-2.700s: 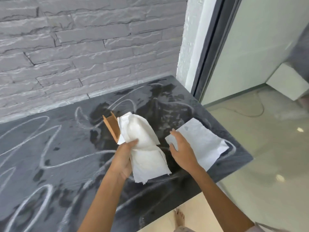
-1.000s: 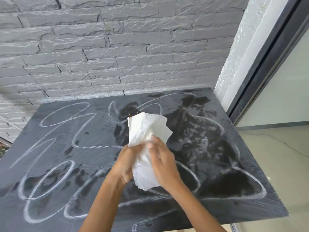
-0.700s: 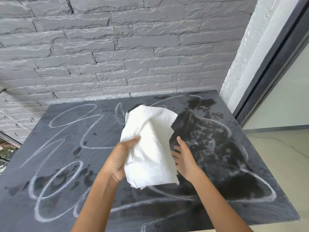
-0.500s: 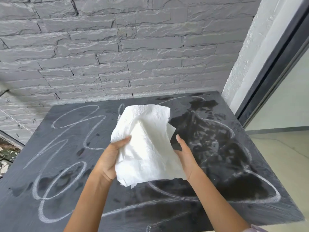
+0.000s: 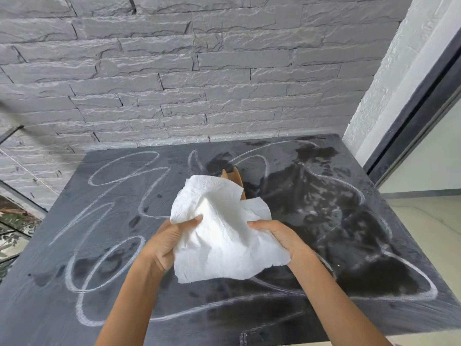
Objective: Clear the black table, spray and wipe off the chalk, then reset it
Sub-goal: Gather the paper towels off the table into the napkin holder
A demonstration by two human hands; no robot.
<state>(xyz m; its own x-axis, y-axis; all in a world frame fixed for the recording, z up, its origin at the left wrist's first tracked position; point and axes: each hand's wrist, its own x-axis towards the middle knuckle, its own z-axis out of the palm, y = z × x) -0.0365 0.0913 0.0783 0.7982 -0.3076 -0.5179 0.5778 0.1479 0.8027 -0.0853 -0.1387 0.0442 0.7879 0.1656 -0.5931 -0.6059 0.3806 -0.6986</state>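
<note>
Over the black table (image 5: 374,245), left hand (image 5: 162,243) and right hand (image 5: 282,236) grip the paper towel (image 5: 219,228) — slanting far-left to near-right.

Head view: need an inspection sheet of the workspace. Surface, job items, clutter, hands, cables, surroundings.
Surface: black table covered in white chalk scribbles, with dark wet patches mostly on the right half.
Job's things: white paper towel, bunched and held over the table; brown cardboard pokes out behind it. No spray bottle in view.
Clutter: nothing seen.
Hands: left hand and right hand both grip the paper towel.
Cables: nothing seen.
Surroundings: grey stone wall behind, dark door frame at right, pale floor beyond.
</note>
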